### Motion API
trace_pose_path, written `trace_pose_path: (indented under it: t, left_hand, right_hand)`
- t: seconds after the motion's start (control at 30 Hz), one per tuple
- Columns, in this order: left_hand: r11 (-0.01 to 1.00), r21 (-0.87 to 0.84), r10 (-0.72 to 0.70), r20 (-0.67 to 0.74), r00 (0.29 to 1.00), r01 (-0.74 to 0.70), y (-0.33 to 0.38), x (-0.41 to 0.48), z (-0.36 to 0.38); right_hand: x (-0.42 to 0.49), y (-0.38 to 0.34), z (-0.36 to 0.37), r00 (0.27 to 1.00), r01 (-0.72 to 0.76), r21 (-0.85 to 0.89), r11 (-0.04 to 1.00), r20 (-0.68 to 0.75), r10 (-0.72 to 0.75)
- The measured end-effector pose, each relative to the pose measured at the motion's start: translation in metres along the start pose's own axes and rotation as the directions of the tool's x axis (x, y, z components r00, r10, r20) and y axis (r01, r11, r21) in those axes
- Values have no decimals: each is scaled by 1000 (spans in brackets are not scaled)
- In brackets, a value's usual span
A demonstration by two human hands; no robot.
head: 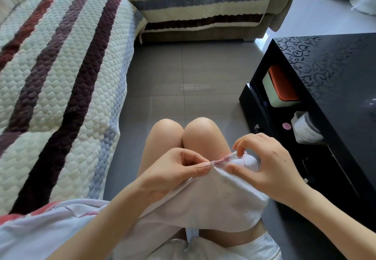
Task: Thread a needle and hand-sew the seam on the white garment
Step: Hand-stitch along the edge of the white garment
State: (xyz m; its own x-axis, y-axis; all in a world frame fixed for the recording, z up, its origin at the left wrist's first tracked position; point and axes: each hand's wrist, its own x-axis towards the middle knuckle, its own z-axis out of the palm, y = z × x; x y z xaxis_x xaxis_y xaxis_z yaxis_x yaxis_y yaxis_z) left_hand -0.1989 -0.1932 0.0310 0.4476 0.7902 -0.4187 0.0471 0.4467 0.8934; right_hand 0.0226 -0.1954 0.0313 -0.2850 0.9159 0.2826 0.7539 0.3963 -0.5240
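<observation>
A grey tiled floor [183,72] spreads beyond the grip, glossy with a pale patch of reflected light. Left of the grip runs a sofa [61,76] under a quilted cover striped cream, maroon and grey-blue. A second sofa section [203,13] lies far beyond. Right of the grip stands a glossy black table [335,72] with a scroll pattern.

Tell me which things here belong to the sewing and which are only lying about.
Sewing: needle, pinched by left hand; pink thread; garment, held by right hand.
Lying about: sofa cover; black table; box; pink disc.
</observation>
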Motion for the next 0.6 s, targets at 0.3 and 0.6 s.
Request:
trace_pose_path:
  t: [0.3,0.6]
  left_hand:
    - [1000,0,4,-3,1000,-4,-1,2,0]
    - [988,147,42,45,998,-48,1,0,-2]
  right_hand:
    - [11,-5,-15,976,142,-142,980,-147,-163]
    - [18,-45,20,866,499,14,867,-46,-497]
